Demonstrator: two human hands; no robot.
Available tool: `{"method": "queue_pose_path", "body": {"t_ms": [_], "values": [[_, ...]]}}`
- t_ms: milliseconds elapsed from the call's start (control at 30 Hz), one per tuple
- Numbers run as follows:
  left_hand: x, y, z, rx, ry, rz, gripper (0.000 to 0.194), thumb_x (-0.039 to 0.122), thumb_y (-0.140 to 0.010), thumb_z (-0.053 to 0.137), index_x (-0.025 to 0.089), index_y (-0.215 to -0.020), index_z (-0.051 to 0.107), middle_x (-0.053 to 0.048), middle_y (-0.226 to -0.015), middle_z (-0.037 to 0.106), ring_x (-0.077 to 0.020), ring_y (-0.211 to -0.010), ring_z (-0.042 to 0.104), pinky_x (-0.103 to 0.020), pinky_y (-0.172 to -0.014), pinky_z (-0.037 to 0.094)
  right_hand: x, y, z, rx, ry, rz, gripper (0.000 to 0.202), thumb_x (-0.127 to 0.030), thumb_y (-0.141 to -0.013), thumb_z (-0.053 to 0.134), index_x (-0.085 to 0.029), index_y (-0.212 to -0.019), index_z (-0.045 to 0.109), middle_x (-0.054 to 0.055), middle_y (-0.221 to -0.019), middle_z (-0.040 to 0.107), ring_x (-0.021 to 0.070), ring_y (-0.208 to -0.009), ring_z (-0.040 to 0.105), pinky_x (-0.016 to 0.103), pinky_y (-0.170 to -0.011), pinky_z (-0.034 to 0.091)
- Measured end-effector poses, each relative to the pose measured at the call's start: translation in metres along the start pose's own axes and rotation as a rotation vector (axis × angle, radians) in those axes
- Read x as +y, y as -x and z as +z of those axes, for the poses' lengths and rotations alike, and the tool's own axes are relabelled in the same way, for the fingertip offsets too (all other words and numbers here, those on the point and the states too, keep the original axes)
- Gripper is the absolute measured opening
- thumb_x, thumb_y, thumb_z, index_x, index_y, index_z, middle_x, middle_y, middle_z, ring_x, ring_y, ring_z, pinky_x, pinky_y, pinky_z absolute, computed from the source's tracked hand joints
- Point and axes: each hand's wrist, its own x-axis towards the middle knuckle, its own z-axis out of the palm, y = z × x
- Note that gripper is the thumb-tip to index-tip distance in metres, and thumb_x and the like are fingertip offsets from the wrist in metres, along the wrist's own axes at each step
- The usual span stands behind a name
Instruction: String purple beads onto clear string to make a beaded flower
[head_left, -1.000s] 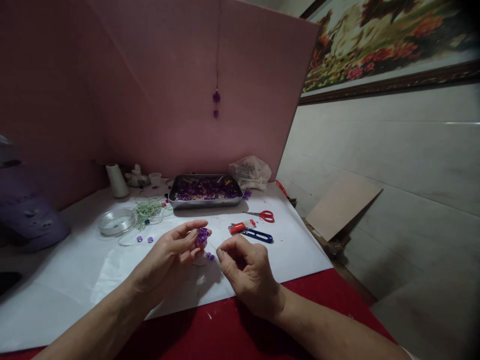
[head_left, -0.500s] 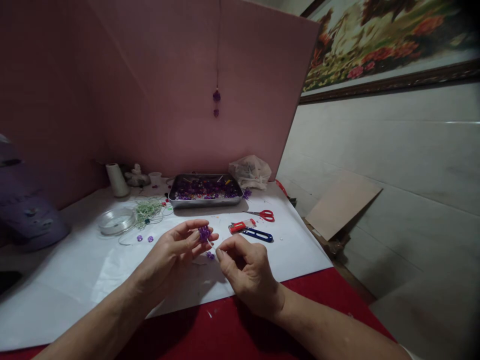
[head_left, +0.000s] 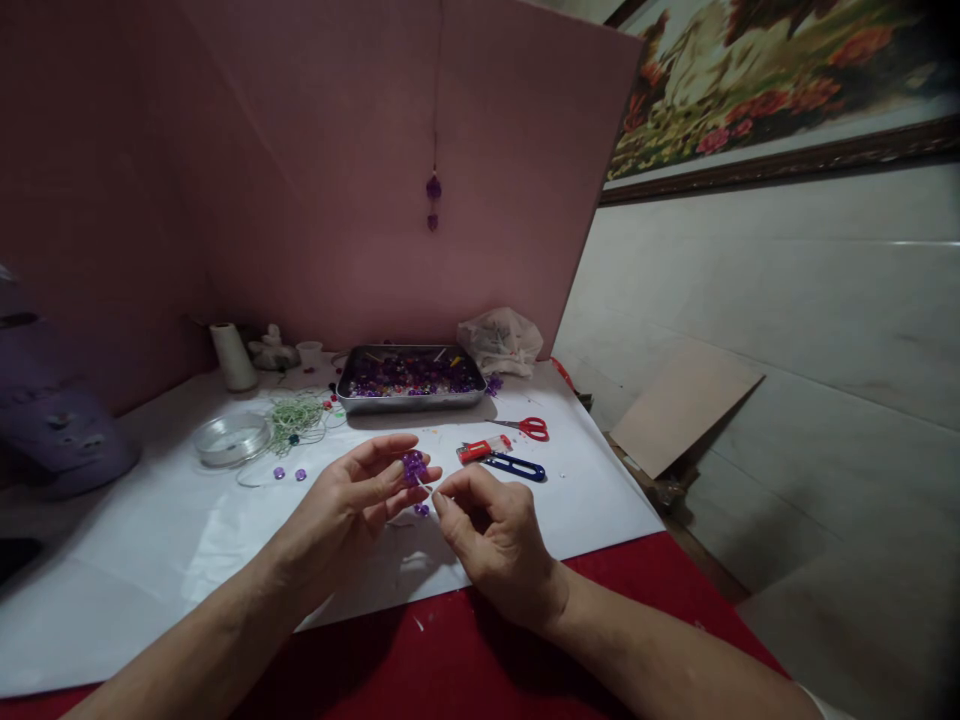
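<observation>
My left hand [head_left: 369, 487] grips a small cluster of purple beads [head_left: 413, 466] between thumb and fingers, over the white paper. A thin white strand or stick [head_left: 423, 484] runs from the cluster to my right hand [head_left: 489, 535], whose thumb and forefinger are pinched on its end. Whether it is cord or something stiffer I cannot tell. More purple beads [head_left: 421, 510] show just below the cluster; whether they hang from it or lie on the paper is unclear.
Behind the hands stands a metal tray [head_left: 412, 404] of beads. Red-handled scissors [head_left: 534, 429], a red lighter [head_left: 484, 449] and blue thread snips [head_left: 517, 467] lie to the right. At left are a clear spool [head_left: 232, 440], tangled green thread [head_left: 296, 420] and two purple beads [head_left: 290, 474].
The bead cluster has turned slightly in my left fingers and shifted a little to the right. My right hand keeps its pinch at nearly the same spot.
</observation>
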Motion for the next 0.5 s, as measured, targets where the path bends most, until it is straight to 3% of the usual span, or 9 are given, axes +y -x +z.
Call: {"method": "queue_pose_path", "body": {"t_ms": [500], "values": [[-0.0038,0.0022,0.002,-0.024,-0.046,0.039,0.032,0.008,-0.069,0.07,0.015,-0.098,0.06,-0.005,-0.089,0.069,-0.0149,-0.082,0.064,-0.023,-0.073,0.05,0.0019,-0.0004,0.0014,0.018,0.018,0.034,0.009,-0.017,-0.081,0.051,-0.015,-0.076,0.057,-0.002,-0.056,0.052,0.0072,-0.044,0.039,0.021,-0.045,0.03]]}}
